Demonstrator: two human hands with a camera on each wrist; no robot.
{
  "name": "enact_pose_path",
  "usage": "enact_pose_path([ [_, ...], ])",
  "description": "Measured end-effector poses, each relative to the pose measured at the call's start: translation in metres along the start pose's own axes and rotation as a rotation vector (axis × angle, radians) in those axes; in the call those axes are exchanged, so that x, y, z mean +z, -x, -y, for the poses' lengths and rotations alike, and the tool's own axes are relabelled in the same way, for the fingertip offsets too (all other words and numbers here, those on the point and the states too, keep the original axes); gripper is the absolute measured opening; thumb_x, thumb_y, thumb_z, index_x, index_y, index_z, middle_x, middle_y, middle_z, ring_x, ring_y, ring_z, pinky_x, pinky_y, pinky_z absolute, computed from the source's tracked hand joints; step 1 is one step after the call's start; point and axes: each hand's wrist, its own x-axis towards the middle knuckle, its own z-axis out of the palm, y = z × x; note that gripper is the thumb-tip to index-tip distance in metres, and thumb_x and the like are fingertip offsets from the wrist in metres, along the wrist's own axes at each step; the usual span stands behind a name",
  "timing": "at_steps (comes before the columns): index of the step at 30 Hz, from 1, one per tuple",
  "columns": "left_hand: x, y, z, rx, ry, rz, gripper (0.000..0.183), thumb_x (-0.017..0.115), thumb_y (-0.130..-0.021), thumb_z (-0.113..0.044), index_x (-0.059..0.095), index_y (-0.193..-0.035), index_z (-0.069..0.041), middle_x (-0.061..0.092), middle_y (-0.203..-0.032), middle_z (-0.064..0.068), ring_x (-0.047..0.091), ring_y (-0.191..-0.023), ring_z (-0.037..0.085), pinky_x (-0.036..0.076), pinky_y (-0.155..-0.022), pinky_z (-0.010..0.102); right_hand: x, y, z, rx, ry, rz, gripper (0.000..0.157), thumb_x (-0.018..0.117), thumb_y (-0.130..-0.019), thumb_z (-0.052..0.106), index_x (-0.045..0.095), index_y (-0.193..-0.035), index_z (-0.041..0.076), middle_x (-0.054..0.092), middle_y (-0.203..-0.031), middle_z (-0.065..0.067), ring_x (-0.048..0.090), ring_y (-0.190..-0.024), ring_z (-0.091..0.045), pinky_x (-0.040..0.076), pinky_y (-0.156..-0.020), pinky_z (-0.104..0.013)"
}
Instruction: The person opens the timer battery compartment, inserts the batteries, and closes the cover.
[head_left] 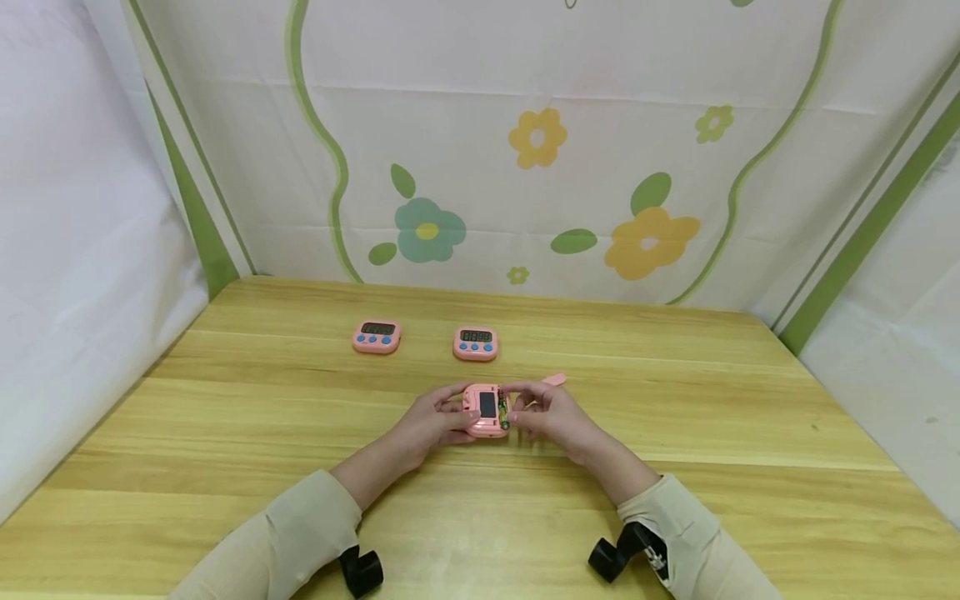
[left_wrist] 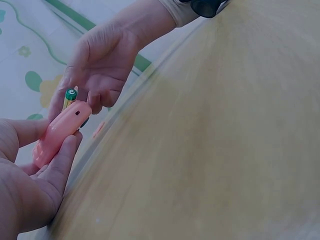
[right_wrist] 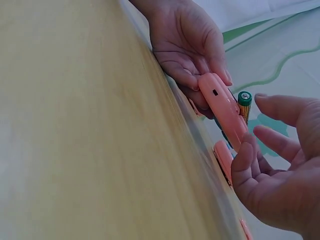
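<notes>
My left hand (head_left: 435, 423) grips a pink digital timer (head_left: 472, 425), thumb on its upturned back and fingers beneath. The battery slot on its right side is uncovered. A green battery (head_left: 504, 412) sits at that slot; one end sticks up past the casing, as the battery (right_wrist: 244, 102) shows in the right wrist view. My right hand (head_left: 551, 414) is at the slot, index finger reaching to its far end. In the right wrist view, one fingertip of the right hand (right_wrist: 280, 190) stands slightly apart from the battery. Lower fingers are by the timer's edge.
Two more pink timers with blue buttons, a left one (head_left: 377, 337) and a middle one (head_left: 476, 343), lie screen up farther back. A small flat pink piece (head_left: 554, 380) lies behind my right hand. Flowered cloth (head_left: 480, 167) stands behind the wooden table (head_left: 480, 517).
</notes>
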Motion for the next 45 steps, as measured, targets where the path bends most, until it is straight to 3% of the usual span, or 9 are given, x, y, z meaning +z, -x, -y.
enact_pose_path([
  [5, 0.0005, 0.0001, -0.0010, -0.010, 0.003, -0.011, 0.054, 0.057, -0.082, -0.002, 0.034, -0.130, -0.001, 0.054, -0.099, 0.019, 0.058, -0.076, 0.020, 0.050, -0.071, 0.034, -0.0008, 0.0003, 0.0018, 0.024, -0.023, 0.011, 0.058, 0.067, -0.074, 0.007, 0.041, -0.126, 0.002, 0.043, -0.107, -0.019, 0.050, -0.071, -0.018, 0.046, -0.059, -0.026],
  [9, 0.0002, 0.0005, -0.0011, -0.008, 0.003, -0.001, 0.054, 0.057, -0.082, -0.001, 0.034, -0.130, -0.001, 0.054, -0.101, 0.019, 0.058, -0.077, 0.021, 0.050, -0.071, 0.035, -0.0020, 0.0001, -0.0003, 0.025, -0.013, 0.077, 0.068, 0.068, -0.074, 0.010, 0.032, -0.131, 0.001, 0.039, -0.116, -0.022, 0.051, -0.074, -0.018, 0.045, -0.057, -0.024],
  [16, -0.0009, 0.0004, -0.0001, -0.007, 0.004, 0.018, 0.056, 0.058, -0.081, -0.002, 0.033, -0.131, -0.001, 0.054, -0.103, 0.019, 0.058, -0.079, 0.021, 0.049, -0.072, 0.034, -0.0031, 0.0027, -0.0023, -0.064, 0.013, 0.199, 0.072, 0.067, -0.076, 0.017, 0.026, -0.132, -0.001, 0.049, -0.104, -0.020, 0.055, -0.077, -0.020, 0.048, -0.059, -0.026],
  [20, -0.0010, 0.0007, -0.0005, -0.013, 0.002, 0.023, 0.056, 0.059, -0.080, -0.003, 0.033, -0.131, -0.001, 0.053, -0.104, 0.018, 0.057, -0.079, 0.020, 0.049, -0.072, 0.034, -0.0032, 0.0018, -0.0028, -0.016, -0.023, 0.187, 0.071, 0.065, -0.077, 0.013, 0.024, -0.133, -0.001, 0.055, -0.098, -0.018, 0.056, -0.069, -0.020, 0.046, -0.052, -0.025],
  [26, -0.0018, 0.0003, 0.0003, -0.010, -0.009, 0.037, 0.055, 0.059, -0.081, -0.004, 0.035, -0.130, -0.001, 0.054, -0.101, 0.017, 0.057, -0.080, 0.020, 0.050, -0.071, 0.034, -0.0022, 0.0004, -0.0027, 0.029, -0.111, 0.175, 0.065, 0.061, -0.078, 0.002, 0.024, -0.132, -0.003, 0.057, -0.091, -0.018, 0.057, -0.069, -0.024, 0.049, -0.055, -0.031],
  [34, -0.0011, -0.0001, 0.0012, -0.012, -0.006, 0.038, 0.054, 0.058, -0.081, -0.002, 0.035, -0.130, -0.001, 0.054, -0.094, 0.016, 0.058, -0.076, 0.020, 0.050, -0.070, 0.034, -0.0005, 0.0013, -0.0023, 0.056, -0.160, 0.162, 0.063, 0.060, -0.079, 0.000, 0.025, -0.132, 0.000, 0.058, -0.087, -0.018, 0.059, -0.071, -0.025, 0.051, -0.061, -0.037],
  [45, -0.0005, 0.0004, 0.0000, -0.023, -0.010, 0.036, 0.054, 0.057, -0.081, -0.001, 0.034, -0.130, -0.001, 0.053, -0.098, 0.018, 0.057, -0.077, 0.020, 0.050, -0.070, 0.034, 0.0032, 0.0007, -0.0075, 0.079, -0.202, 0.125, 0.055, 0.057, -0.080, -0.001, 0.029, -0.127, 0.001, 0.057, -0.072, -0.015, 0.059, -0.065, -0.024, 0.052, -0.059, -0.036],
])
